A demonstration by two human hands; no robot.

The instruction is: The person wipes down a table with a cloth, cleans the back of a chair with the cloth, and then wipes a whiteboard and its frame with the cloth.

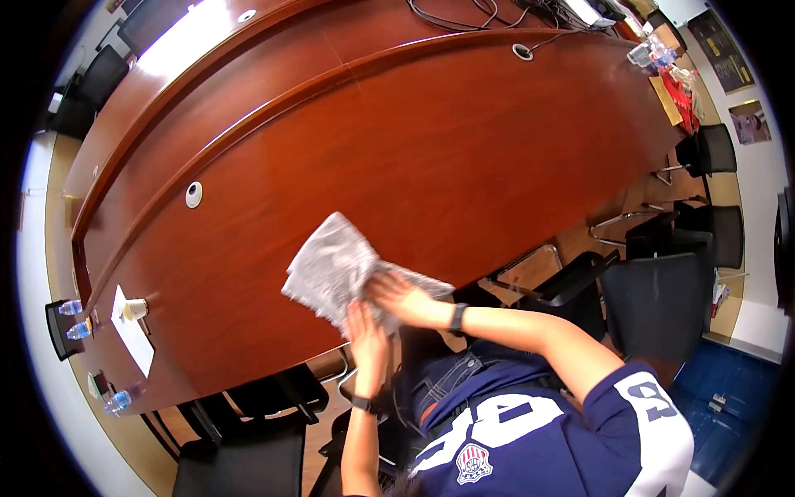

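Note:
A grey cloth (331, 261) lies partly bunched on the reddish-brown wooden table (464, 157), close to its near edge. My left hand (365, 331) touches the cloth's lower edge, its fingers stretched out and pointing away from me. On the right part of the cloth rests my right hand (406, 298), laid flat with the fingers extended and slightly blurred. One corner of the cloth sticks out past the right hand. Dark bands circle both wrists.
A white paper (132, 335) and a paper cup (134, 309) are at the left, with a plastic bottle (118, 402) near the corner. Black chairs (650, 302) line the near edge. Cables (472, 15) and more bottles (654, 54) lie at the far side.

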